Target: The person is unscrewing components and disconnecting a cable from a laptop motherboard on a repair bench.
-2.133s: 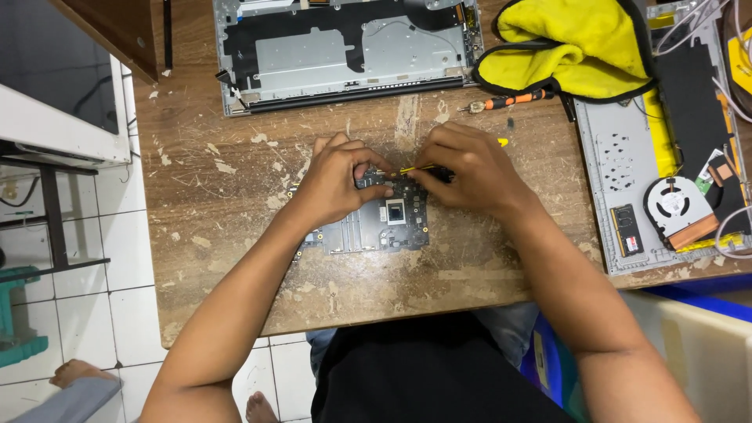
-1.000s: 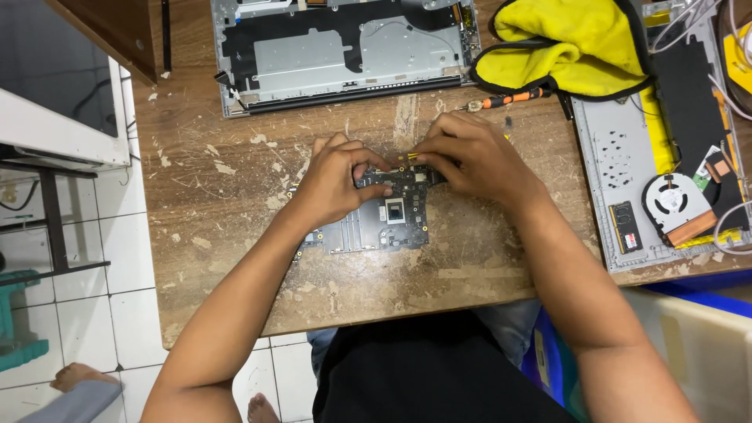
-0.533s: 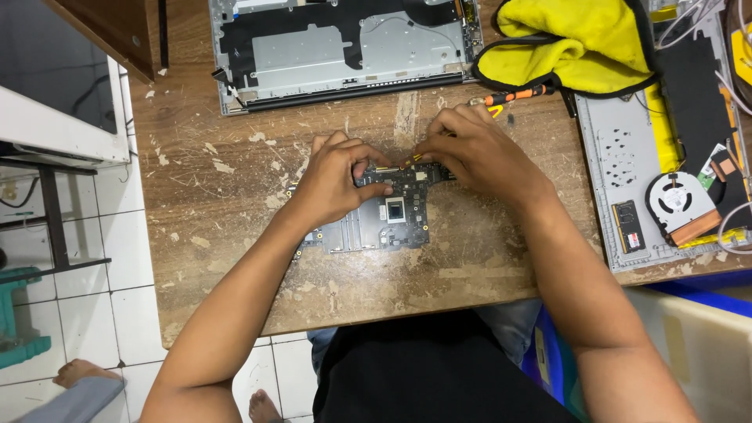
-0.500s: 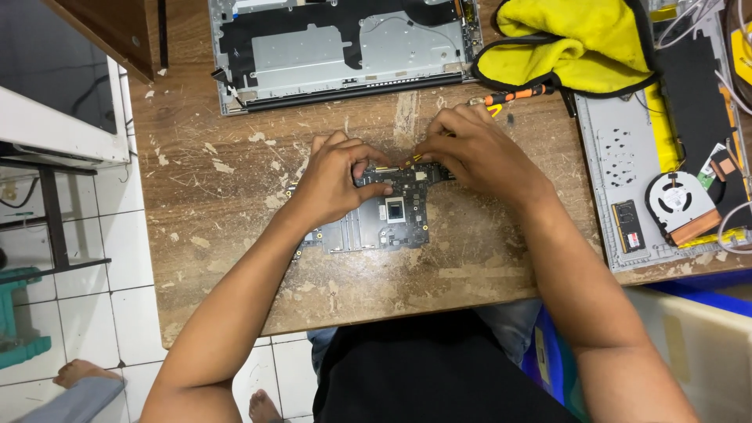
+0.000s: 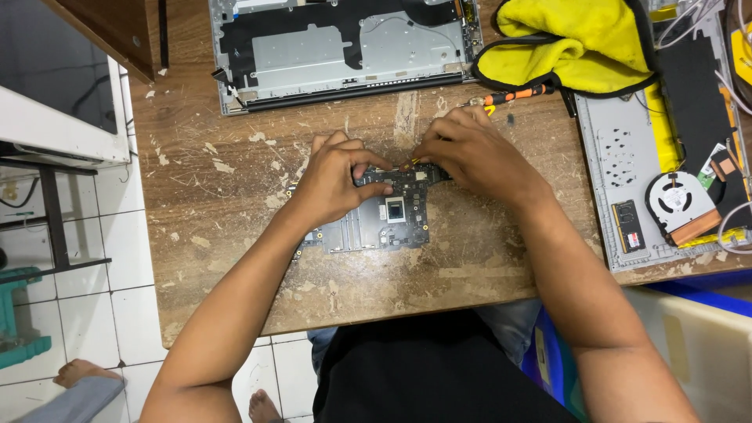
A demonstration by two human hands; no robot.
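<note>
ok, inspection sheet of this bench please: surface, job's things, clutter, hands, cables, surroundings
Surface: wooden table, scratched, paint-flecked.
Job's things: circuit board flat on the table, near its front edge.
Clutter: opened laptop shell at the back; yellow cloth; orange screwdriver; second shell with fan at right.
Hands: left hand and right hand both on the board's top edge.
Cables: white wires top right.
Surroundings: white tiled floor; another person's bare foot.

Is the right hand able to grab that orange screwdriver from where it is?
Probably yes. The orange screwdriver lies on bare wood just beyond the right hand, with nothing between them. But that hand is busy at the top edge of the circuit board, so it would have to let go first.
</note>
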